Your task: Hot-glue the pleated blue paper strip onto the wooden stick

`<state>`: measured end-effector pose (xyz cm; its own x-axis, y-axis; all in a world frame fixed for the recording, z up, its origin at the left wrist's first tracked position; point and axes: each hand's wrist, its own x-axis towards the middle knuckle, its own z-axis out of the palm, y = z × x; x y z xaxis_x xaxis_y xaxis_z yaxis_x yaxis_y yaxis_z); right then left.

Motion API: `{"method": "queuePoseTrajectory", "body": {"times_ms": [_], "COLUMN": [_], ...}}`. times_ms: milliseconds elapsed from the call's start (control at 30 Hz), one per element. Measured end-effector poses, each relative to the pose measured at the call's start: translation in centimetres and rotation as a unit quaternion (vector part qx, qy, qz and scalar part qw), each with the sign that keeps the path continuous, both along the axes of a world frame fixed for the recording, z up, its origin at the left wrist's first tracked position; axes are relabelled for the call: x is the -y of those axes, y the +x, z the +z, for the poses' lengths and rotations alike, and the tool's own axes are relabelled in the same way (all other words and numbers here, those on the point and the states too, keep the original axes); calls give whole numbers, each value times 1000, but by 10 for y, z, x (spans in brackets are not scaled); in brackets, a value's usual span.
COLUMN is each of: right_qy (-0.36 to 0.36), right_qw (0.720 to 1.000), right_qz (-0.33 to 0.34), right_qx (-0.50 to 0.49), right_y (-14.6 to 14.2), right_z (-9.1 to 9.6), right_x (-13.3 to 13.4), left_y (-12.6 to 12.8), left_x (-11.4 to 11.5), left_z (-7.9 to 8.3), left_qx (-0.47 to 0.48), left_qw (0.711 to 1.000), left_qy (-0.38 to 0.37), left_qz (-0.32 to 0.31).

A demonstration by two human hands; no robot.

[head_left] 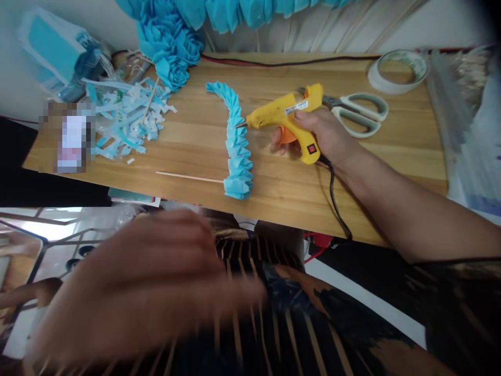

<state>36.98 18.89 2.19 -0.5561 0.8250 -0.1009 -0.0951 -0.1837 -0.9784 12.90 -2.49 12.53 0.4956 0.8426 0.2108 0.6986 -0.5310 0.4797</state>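
Note:
My right hand [326,133] is closed round the grip of a yellow hot glue gun [274,110] with an orange trigger. Its metal nozzle points left, overlapping the edge of a pleated light-blue strip [237,138] on the table; whether they touch I cannot tell. That strip curves away from me, and a thin wooden stick [188,177] runs out leftward from its near, rolled-looking end. In front of my body, off the table's near edge, my left hand [156,277] is smeared by motion, and its fingers do not show clearly.
Scissors [358,115] and a tape roll [397,70] lie right of the glue gun. Blue and white scraps [125,115] are heaped at the left. Blue paper-like flowers [168,42] stand at the back. The gun's black cord [334,198] drops over the wooden table's [410,172] front edge.

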Motion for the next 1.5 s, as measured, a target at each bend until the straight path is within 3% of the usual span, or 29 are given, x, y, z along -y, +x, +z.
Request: {"method": "queuePoseTrajectory", "body": {"times_ms": [33, 133, 233, 367, 700, 1000, 1500], "right_qy": [1, -4, -7, 1, 21, 30, 34], "right_qw": [1000, 1000, 1000, 1000, 998, 996, 996], "right_qz": [3, 6, 2, 8, 37, 53, 65], "right_qx": [-4, -2, -2, -26, -52, -64, -59], "right_y": [-1, -2, -2, 0, 1, 3, 4], "right_z": [1, 4, 3, -3, -2, -4, -7], "right_x": [0, 2, 1, -2, -2, -3, -7], "left_y": [-7, -26, -44, -59, -69, -79, -80], "left_x": [-11, -33, -43, -50, -60, -73, -77], "left_z": [-8, -48, -86, -110, -124, -124, -132], "left_qx": [10, 12, -39, -51, 26, 28, 69], "left_qw": [1000, 978, 973, 972, 979, 983, 980], "left_qy": [20, 157, 134, 113, 89, 81, 124], "left_qz": [-10, 136, 184, 198, 182, 161, 139]}}
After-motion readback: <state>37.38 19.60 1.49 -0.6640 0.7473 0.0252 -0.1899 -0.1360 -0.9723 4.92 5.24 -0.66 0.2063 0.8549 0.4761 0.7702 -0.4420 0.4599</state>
